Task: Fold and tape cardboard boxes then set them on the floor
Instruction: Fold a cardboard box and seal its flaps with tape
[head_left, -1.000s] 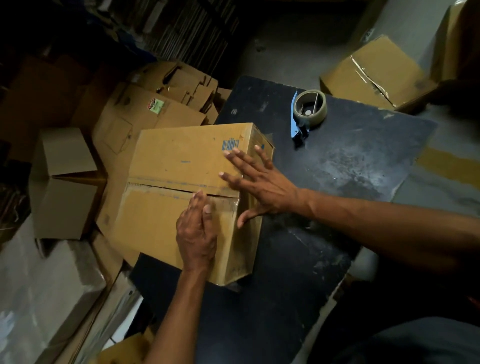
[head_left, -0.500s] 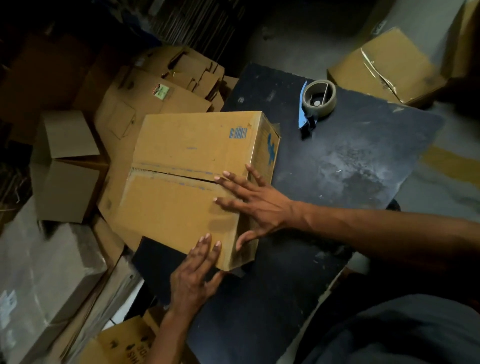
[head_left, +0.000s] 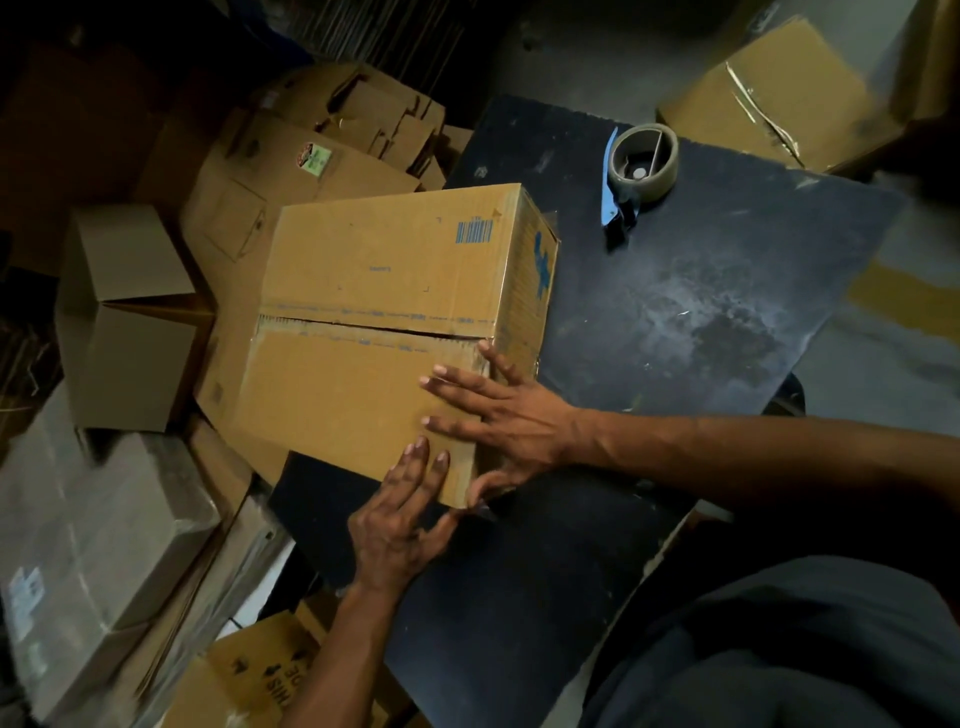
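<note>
A cardboard box (head_left: 384, 332) sits on the left part of a dark surface (head_left: 675, 322), its two top flaps meeting along a seam with a thin gap showing. The right hand (head_left: 498, 421) lies flat on the near flap at the box's right corner, fingers (head_left: 457, 382) straight and spread wide, the thumb pointing down along the box's side. The left hand (head_left: 402, 519) rests against the box's near edge, its fingers straight and close together, the tips lying on the flap just beside the right hand; neither hand grips anything. A tape dispenser (head_left: 636, 166) with a blue handle lies on the far part of the surface, well apart from the box. Other cardboard boxes (head_left: 322, 171) are heaped on the floor to the left, and another box (head_left: 779, 98) lies beyond the surface at upper right.
</note>
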